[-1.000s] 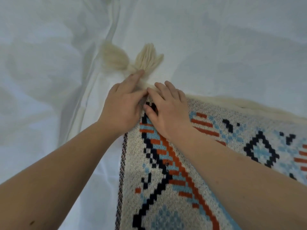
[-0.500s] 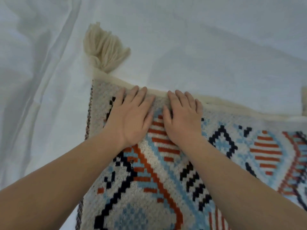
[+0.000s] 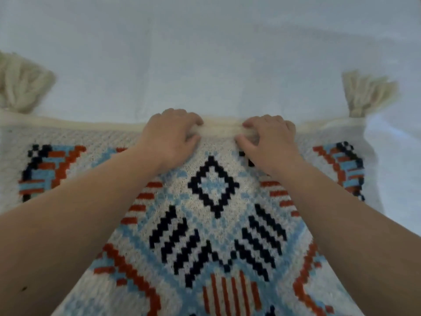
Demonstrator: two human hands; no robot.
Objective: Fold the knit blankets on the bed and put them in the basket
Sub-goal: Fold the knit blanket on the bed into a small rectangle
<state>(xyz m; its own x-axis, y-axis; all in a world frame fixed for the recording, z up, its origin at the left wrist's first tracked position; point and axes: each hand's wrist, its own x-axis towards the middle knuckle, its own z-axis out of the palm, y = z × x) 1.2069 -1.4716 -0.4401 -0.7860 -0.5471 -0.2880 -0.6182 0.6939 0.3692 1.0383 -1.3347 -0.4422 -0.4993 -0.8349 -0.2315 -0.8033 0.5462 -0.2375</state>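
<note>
Along the blanket (image 3: 211, 224)'s cream far hem, left hand (image 3: 169, 137) and right hand (image 3: 270, 142), flat moments ago, now curl fingers around it, readying another fold.

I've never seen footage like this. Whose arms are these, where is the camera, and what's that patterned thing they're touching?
There is no machine here: these are a person's two bare arms, filmed by a camera worn on their head that looks forward and down. That is why the arms enter from the bottom of the picture. A knit blanket with black, blue and orange-red patterns lies spread on a bed covered by a white sheet. Cream tassels hang off its far corners, one on the left and one on the right. The left hand and the right hand each grip the blanket's cream far edge, fingers curled over it. No basket is in view.
</note>
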